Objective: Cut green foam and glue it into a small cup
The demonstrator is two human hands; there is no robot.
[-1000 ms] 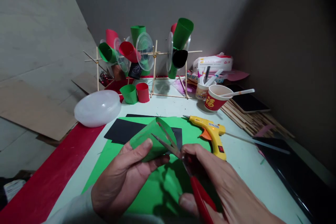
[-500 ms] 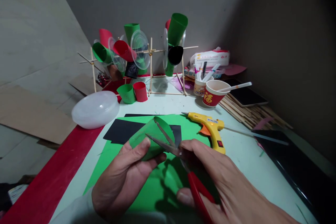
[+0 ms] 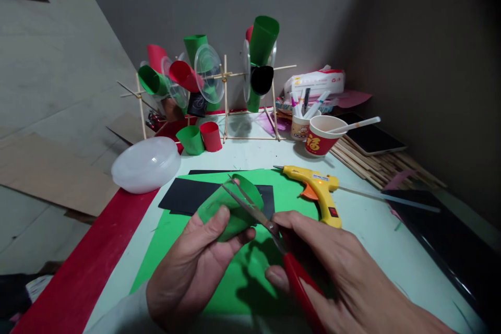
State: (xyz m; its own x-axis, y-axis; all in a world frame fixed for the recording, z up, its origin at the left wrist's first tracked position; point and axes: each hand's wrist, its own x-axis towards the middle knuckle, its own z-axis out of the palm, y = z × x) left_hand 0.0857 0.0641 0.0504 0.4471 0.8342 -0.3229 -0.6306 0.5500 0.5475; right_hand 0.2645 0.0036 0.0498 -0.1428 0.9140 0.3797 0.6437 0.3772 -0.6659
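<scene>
My left hand (image 3: 195,266) is closed round a rolled green paper cone (image 3: 230,209), thumb on top, held above a green paper sheet (image 3: 242,276). My right hand (image 3: 336,271) grips red-handled scissors (image 3: 274,240). Their metal blades are nearly closed and lie across the cone's open rim. Black paper (image 3: 188,195) lies under the green sheet's far edge.
A yellow glue gun (image 3: 319,190) lies right of the cone. Behind stand a stick frame with paper cones and clear lids (image 3: 219,78), two small cups (image 3: 201,138), a white lid stack (image 3: 145,164), a red cup (image 3: 323,138) and a marker cup (image 3: 299,125). Skewers (image 3: 376,167) lie right.
The scissor blades have come together across the cone's rim. Both hands and the cone shifted slightly right in the picture as the view moved.
</scene>
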